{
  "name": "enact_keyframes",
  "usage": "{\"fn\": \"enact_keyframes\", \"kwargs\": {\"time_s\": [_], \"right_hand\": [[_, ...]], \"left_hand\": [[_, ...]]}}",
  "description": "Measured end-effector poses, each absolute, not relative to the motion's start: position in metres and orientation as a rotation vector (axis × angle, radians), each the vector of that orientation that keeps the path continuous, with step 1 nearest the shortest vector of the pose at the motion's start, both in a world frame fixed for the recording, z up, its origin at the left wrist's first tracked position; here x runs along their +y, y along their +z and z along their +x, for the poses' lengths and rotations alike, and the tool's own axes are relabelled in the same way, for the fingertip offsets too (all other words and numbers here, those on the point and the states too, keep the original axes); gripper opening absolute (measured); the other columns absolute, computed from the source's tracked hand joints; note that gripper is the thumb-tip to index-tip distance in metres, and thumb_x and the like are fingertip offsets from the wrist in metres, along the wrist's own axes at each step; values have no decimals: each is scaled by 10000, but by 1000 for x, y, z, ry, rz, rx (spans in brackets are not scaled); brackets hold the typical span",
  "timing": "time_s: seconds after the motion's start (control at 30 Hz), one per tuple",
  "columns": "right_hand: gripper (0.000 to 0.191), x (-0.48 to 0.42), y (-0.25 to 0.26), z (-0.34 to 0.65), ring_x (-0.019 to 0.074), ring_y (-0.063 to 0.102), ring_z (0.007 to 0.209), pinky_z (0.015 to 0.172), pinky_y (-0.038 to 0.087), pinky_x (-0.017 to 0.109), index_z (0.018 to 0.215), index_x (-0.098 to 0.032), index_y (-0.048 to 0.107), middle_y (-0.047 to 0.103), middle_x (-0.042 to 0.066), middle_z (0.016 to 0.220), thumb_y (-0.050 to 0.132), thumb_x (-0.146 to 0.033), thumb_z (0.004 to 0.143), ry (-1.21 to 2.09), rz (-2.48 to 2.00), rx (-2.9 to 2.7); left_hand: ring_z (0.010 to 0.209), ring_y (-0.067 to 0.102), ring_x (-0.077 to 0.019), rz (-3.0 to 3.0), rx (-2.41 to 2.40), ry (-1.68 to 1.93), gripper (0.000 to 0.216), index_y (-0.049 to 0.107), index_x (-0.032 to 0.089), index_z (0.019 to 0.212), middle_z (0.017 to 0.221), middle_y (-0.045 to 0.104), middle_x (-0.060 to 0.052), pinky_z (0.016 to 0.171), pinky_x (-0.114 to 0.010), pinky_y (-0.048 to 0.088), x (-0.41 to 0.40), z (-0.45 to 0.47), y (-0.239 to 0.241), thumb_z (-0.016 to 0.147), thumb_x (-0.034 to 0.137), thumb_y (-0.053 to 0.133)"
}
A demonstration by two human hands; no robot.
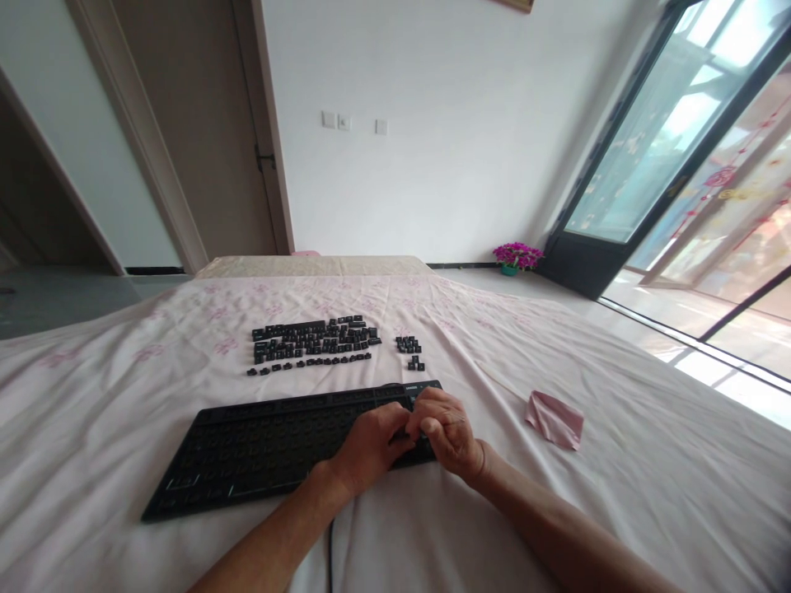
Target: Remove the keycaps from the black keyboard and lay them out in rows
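- While the keyboard (265,445) lay on the sheet (470,527), our left hand (375,436) and right hand (446,427) met over its right end.
- Both were curled; we could not tell whether either pinched anything.
- Loose keys (334,336) lay beyond; a pink cloth (554,420), to the right.
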State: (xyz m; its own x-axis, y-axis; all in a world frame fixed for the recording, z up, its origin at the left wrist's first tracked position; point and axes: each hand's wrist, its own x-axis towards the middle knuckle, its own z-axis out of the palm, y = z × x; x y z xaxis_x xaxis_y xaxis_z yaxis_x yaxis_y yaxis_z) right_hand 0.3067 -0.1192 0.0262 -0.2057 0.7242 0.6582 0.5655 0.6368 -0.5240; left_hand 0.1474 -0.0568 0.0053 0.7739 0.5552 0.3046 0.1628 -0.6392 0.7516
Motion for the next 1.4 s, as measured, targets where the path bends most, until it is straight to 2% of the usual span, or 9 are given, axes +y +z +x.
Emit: {"fn": "enact_keyframes", "kwargs": {"time_s": [0.23, 0.43, 0.53, 0.67, 0.8, 0.93, 1.1, 1.27, 1.4], "right_hand": [[393, -120, 30, 306, 152, 566, 583, 632, 481, 288, 979, -161, 648, 579, 12, 586, 340, -405, 972, 434, -1131, -1584], [417, -117, 34, 310, 129, 535, 549, 587, 451, 255, 906, -148, 680, 537, -1, 553, 361, -411, 965, 423, -1190, -1586], [331, -116, 52, 319, 106, 515, 541, 559, 418, 224, 907, -156, 696, 551, -14, 578, 442, -365, 943, 487, -1310, -1700], [129, -115, 60, 326, 114, 569, 651, 595, 409, 202, 806, -182, 722, 634, -6, 721, 666, -298, 799, 618, -1412, -2032], [182, -120, 47, 323, 122, 577, 651, 571, 372, 205, 788, -212, 723, 667, -15, 755, 789, -325, 662, 518, -1495, -2264], [145, -124, 40, 320, 124, 582, 634, 578, 357, 215, 761, -217, 713, 679, -20, 716, 772, -321, 680, 463, -1518, -2325], [180, -113, 45, 339, 116, 549, 599, 537, 328, 217, 762, -188, 692, 656, -17, 679, 651, -361, 787, 425, -1695, -2047], [188, -92, 35, 380, 150, 595, 705, 621, 364, 240, 890, -225, 702, 703, -3, 839, 570, -348, 838, 181, -1971, -1742], [179, -84, 19, 399, 179, 620, 787, 660, 373, 255, 931, -252, 699, 713, 6, 898, 558, -324, 847, 113, -2085, -1773]], "left_hand": [[746, 602, -140, 2101, 619, 674, 108, 648, 202, 877, 811, 664, 18, 684, -229, 431, -55, 148, 6, 780, 176, 608], [767, 612, -132, 2060, 643, 731, 259, 642, 212, 999, 872, 676, 11, 709, -228, 457, -54, 147, 4, 757, 133, 595], [776, 617, -124, 1983, 679, 773, 270, 634, 207, 1025, 914, 675, -2, 733, -230, 474, -51, 146, 2, 781, 132, 548], [821, 638, -135, 1808, 740, 863, 273, 615, 182, 1069, 950, 676, -32, 779, -248, 500, -46, 143, -2, 811, 163, 528], [817, 648, -139, 1739, 724, 900, 267, 613, 165, 1066, 953, 679, -47, 793, -260, 514, -43, 143, -5, 808, 174, 547], [808, 652, -143, 1702, 711, 901, 249, 623, 156, 1038, 940, 685, -49, 789, -267, 519, -44, 143, -4, 798, 183, 563], [828, 659, -160, 1641, 744, 977, 201, 642, 167, 993, 939, 693, -46, 778, -267, 519, -44, 142, -2, 826, 226, 545], [872, 643, -162, 1805, 810, 1059, 181, 669, 198, 933, 933, 698, -24, 823, -268, 485, -44, 141, -4, 817, 160, 535], [848, 630, -150, 1873, 804, 1038, 192, 667, 200, 922, 913, 684, -17, 797, -257, 478, -44, 142, -4, 821, 134, 517]]}}
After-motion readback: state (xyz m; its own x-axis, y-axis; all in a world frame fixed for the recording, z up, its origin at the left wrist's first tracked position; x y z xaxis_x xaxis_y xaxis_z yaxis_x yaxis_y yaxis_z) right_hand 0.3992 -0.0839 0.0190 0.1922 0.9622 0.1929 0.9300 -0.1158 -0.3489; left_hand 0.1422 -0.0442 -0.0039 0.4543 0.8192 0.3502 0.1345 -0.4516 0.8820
